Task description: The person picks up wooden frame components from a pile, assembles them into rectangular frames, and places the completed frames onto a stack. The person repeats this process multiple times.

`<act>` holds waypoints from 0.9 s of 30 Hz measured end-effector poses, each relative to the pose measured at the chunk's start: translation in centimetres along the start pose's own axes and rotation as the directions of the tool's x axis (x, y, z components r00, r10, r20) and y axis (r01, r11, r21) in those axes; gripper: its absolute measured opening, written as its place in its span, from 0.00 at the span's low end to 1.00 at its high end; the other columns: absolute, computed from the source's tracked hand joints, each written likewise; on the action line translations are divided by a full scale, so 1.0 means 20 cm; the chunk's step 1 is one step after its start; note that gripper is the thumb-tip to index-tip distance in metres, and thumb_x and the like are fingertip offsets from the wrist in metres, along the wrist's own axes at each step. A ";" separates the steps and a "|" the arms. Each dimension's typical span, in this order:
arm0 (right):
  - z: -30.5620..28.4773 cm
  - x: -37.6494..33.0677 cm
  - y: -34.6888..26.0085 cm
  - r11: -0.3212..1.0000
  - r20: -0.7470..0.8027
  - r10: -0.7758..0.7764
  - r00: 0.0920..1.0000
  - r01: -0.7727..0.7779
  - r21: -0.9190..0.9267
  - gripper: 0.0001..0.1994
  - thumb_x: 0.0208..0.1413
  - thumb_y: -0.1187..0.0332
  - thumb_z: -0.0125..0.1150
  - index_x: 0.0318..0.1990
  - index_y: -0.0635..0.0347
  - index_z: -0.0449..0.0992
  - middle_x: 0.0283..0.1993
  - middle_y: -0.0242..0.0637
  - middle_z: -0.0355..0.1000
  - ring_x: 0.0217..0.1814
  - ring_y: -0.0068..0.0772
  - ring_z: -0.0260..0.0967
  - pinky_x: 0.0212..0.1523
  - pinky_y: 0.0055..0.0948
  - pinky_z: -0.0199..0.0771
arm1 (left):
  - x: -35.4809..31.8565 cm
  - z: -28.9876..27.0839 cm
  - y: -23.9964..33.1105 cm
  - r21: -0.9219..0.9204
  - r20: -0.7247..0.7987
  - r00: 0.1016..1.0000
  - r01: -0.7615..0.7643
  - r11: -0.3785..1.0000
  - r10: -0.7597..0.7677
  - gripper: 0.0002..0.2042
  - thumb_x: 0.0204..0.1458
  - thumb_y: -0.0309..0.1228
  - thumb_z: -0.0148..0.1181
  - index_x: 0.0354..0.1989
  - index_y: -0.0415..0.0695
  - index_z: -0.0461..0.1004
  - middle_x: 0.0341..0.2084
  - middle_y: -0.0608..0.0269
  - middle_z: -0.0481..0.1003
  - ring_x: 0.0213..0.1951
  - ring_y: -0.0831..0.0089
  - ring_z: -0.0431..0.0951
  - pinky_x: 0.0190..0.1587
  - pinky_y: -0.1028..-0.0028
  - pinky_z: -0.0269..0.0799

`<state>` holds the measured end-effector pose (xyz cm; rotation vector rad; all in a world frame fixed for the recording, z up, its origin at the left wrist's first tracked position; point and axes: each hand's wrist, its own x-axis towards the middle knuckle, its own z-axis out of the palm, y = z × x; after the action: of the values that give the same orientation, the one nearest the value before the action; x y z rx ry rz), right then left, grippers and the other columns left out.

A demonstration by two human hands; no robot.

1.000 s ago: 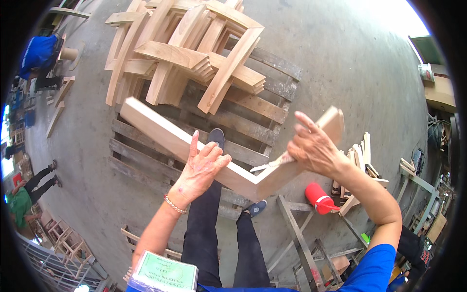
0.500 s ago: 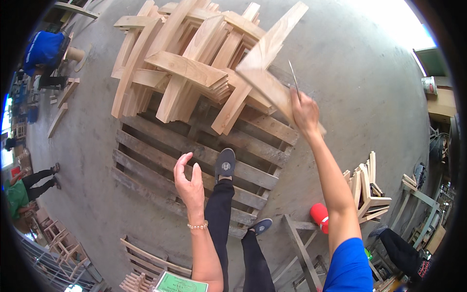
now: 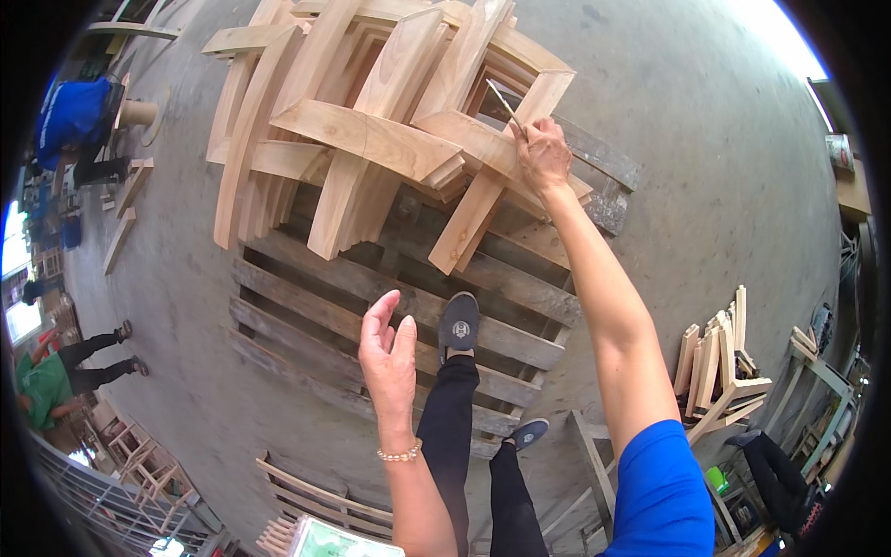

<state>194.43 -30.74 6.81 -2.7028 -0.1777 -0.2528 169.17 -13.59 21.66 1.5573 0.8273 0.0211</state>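
Note:
My right hand (image 3: pixel 543 153) is closed round a thin rod (image 3: pixel 502 100), which sticks out past the fingers; its exact kind is too small to tell. The same hand grips the near arm of an angled wooden piece (image 3: pixel 469 135), two boards joined in a V, lying on top of the stack. Similar pale wooden pieces (image 3: pixel 367 135) are piled crosswise in layers on a wooden pallet (image 3: pixel 399 302). Over the pallet's near part hangs my left hand (image 3: pixel 387 357), empty, with thumb and fingers apart. A beaded bracelet circles that wrist.
My foot (image 3: pixel 458 325) stands on the pallet. To the right are more wooden pieces (image 3: pixel 719 362) and a metal frame (image 3: pixel 594 464). Slatted wooden parts (image 3: pixel 325 501) lie at the lower left. Co-workers in blue (image 3: pixel 74 121) and green (image 3: pixel 45 385) are at the left.
My right hand has moved up and left, bringing the angled wooden piece from the air down onto the stack. The left hand stays open. The whole view has shifted slightly.

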 end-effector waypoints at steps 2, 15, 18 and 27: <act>-0.02 -0.04 0.09 0.988 -0.093 -0.136 0.986 0.128 -0.088 0.13 0.56 0.54 0.55 0.40 0.50 0.78 0.40 0.38 0.69 0.40 0.42 0.70 0.35 0.42 0.73 | 0.02 0.03 -0.01 0.007 0.039 0.999 0.007 1.000 -0.008 0.17 0.55 0.21 0.52 0.54 0.35 0.66 0.53 0.55 0.67 0.57 0.67 0.66 0.60 0.71 0.59; -0.16 -0.28 0.09 0.997 0.305 -0.016 0.952 0.039 -0.067 0.35 0.40 0.63 0.70 0.59 0.45 0.62 0.48 0.39 0.63 0.40 0.42 0.73 0.38 0.40 0.76 | -0.02 0.03 -0.08 0.097 0.097 0.995 0.012 0.995 -0.022 0.17 0.54 0.22 0.53 0.54 0.37 0.66 0.51 0.57 0.69 0.55 0.70 0.67 0.58 0.72 0.62; -0.17 -0.30 0.08 0.996 0.314 0.052 0.948 -0.027 -0.083 0.35 0.40 0.62 0.70 0.59 0.45 0.63 0.50 0.40 0.63 0.42 0.44 0.73 0.41 0.40 0.76 | -0.01 0.04 -0.09 0.064 0.129 0.991 -0.028 0.998 0.020 0.17 0.55 0.22 0.53 0.54 0.38 0.66 0.50 0.58 0.69 0.54 0.71 0.68 0.58 0.73 0.62; -0.81 -0.79 0.08 0.908 0.003 0.211 0.978 -0.197 0.369 0.08 0.54 0.64 0.52 0.33 0.58 0.74 0.31 0.44 0.71 0.36 0.48 0.70 0.34 0.41 0.72 | -0.02 0.20 -0.11 0.187 0.290 0.957 -0.065 0.980 0.008 0.16 0.55 0.25 0.53 0.53 0.41 0.68 0.47 0.62 0.71 0.51 0.75 0.69 0.55 0.73 0.62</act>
<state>176.95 -40.35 17.41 -2.3176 0.0657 -0.1849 169.66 -17.34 19.09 1.7104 0.5821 -0.2620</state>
